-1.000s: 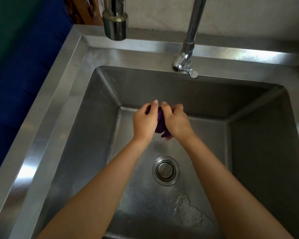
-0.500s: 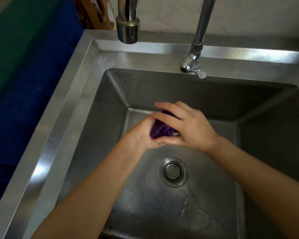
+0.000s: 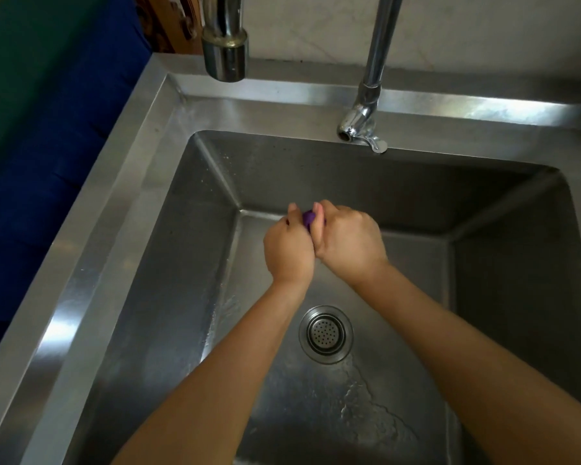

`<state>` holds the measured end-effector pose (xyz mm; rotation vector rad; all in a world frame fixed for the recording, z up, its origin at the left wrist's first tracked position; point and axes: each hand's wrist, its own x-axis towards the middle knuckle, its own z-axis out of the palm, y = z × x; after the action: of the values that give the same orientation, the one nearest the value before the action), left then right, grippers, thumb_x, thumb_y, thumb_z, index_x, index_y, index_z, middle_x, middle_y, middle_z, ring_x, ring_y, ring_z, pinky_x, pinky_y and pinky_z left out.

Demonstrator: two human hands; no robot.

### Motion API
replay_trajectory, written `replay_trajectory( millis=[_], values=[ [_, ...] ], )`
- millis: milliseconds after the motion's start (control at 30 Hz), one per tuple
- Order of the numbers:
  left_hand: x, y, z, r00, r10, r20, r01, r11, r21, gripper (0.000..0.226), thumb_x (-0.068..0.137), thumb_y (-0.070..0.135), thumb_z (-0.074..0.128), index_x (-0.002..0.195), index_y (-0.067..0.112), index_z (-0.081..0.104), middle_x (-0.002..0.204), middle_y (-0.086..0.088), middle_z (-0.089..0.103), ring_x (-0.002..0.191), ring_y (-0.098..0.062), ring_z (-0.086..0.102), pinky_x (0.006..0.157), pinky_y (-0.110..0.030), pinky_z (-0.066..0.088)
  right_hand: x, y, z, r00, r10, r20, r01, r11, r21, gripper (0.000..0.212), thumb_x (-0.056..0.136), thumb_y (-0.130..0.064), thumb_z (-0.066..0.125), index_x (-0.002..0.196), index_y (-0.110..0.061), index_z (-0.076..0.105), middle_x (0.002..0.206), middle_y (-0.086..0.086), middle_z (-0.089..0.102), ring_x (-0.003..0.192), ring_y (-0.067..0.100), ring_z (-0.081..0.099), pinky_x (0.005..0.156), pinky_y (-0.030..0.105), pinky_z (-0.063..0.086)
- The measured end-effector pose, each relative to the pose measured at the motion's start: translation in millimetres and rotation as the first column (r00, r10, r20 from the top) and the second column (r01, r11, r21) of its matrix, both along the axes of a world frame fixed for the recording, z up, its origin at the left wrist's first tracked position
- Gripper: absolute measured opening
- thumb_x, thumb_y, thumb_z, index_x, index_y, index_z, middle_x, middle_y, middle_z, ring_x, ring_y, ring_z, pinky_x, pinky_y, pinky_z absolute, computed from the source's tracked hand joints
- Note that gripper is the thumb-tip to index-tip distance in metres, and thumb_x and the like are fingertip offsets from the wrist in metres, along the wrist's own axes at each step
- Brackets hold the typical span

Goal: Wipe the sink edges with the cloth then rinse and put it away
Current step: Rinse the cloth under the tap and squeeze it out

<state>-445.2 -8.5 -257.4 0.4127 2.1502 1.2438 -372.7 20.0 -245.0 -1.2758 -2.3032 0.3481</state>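
Note:
A purple cloth [image 3: 308, 219] is bunched up small between both hands, over the basin of the steel sink [image 3: 125, 209]. My left hand [image 3: 288, 250] and my right hand [image 3: 349, 243] press together, knuckles up, fingers curled round the cloth. Only a small purple bit shows between the fingers; the rest is hidden inside the fists. The hands hover above the back part of the basin floor, beyond the drain [image 3: 326, 334].
A chrome spout [image 3: 224, 52] hangs over the back left rim, and the tap's base with its lever [image 3: 363, 125] sits on the back edge. No water runs. A wet trail lies on the basin floor near the drain. Blue and green surfaces border the left.
The right hand, which lay over the cloth with fingers spread, has turned back knuckles-up beside the left, and the cloth is squeezed tighter so less purple shows.

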Motion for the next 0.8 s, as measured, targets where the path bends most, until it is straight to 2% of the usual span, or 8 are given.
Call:
replay_trajectory(
  millis=[133,300,433,533,633,667,733,800],
  values=[
    [1,-3,1,0.956,-0.136,-0.261,0.110,0.988,-0.112,0.049,0.100,0.030,0.035,0.084,-0.002,0.069,0.090,-0.024,0.069,0.087,-0.037,0.061,0.063,-0.030,0.029,-1,-5,-1,0.996,-0.080,0.029,0.085,0.957,-0.277,0.041,0.097,-0.029,0.030,0.092,-0.005,0.062,0.088,0.027,0.068,0.082,0.045,0.063,0.064,0.041,0.044],
    [-4,-9,-6,0.922,-0.200,-0.332,0.181,0.980,-0.086,0.050,0.099,0.028,0.038,0.074,-0.003,0.068,0.076,-0.023,0.068,0.075,-0.039,0.061,0.058,-0.031,0.030,-4,-7,5,0.995,-0.097,-0.001,0.084,0.865,-0.494,0.035,0.096,-0.023,0.035,0.095,-0.004,0.065,0.098,0.026,0.067,0.094,0.041,0.060,0.071,0.037,0.043],
    [-9,-11,-1,0.921,-0.249,-0.301,0.224,0.968,-0.114,0.060,0.099,0.042,0.034,0.068,0.004,0.068,0.070,-0.016,0.068,0.072,-0.030,0.063,0.060,-0.031,0.039,-5,-5,7,0.992,-0.121,-0.039,0.070,0.778,-0.624,0.033,0.095,-0.024,0.035,0.085,-0.009,0.062,0.100,0.023,0.067,0.090,0.035,0.058,0.067,0.030,0.034],
    [-9,-14,3,0.918,-0.313,-0.243,0.300,0.950,-0.088,0.063,0.090,0.059,0.037,0.064,0.010,0.066,0.064,-0.007,0.067,0.068,-0.020,0.063,0.064,-0.032,0.046,-7,1,3,0.983,-0.176,-0.057,0.082,0.691,-0.719,0.032,0.096,-0.030,0.034,0.080,-0.010,0.052,0.096,0.023,0.065,0.076,0.030,0.057,0.063,0.031,0.042],
    [-15,-12,0,0.975,-0.216,-0.061,0.212,0.975,-0.066,0.044,0.087,0.044,0.050,0.052,0.019,0.060,0.057,-0.002,0.057,0.062,-0.023,0.053,0.059,-0.034,0.041,-5,4,7,0.929,-0.308,-0.207,-0.029,0.496,-0.868,0.041,0.098,-0.040,0.029,0.101,-0.004,0.048,0.072,0.015,0.059,0.045,0.021,0.060,0.040,0.026,0.048],
    [-19,-10,0,0.989,-0.146,0.030,0.148,0.987,-0.061,0.043,0.085,0.034,0.052,0.045,0.021,0.055,0.052,0.000,0.049,0.059,-0.022,0.046,0.055,-0.033,0.036,-1,4,10,0.900,-0.353,-0.254,-0.079,0.442,-0.894,0.044,0.098,-0.044,0.029,0.110,-0.006,0.046,0.072,0.011,0.059,0.049,0.021,0.063,0.046,0.030,0.053],
    [-25,-7,4,0.987,-0.049,0.150,0.062,0.995,-0.080,0.041,0.082,0.020,0.050,0.041,0.017,0.048,0.048,-0.001,0.039,0.054,-0.021,0.037,0.050,-0.030,0.027,11,0,11,0.907,-0.277,-0.316,-0.113,0.565,-0.817,0.044,0.095,-0.050,0.034,0.126,-0.019,0.041,0.103,0.006,0.061,0.093,0.026,0.066,0.084,0.043,0.054],
    [-29,-6,10,0.966,-0.020,0.260,0.042,0.996,-0.078,0.035,0.084,0.015,0.050,0.049,0.016,0.050,0.048,-0.004,0.044,0.042,-0.018,0.044,0.042,-0.021,0.030,25,-9,12,0.974,0.075,-0.216,-0.170,0.868,-0.467,0.053,0.089,-0.055,0.041,0.136,-0.031,0.034,0.142,0.002,0.042,0.122,0.024,0.049,0.100,0.038,0.043]
  ],
)
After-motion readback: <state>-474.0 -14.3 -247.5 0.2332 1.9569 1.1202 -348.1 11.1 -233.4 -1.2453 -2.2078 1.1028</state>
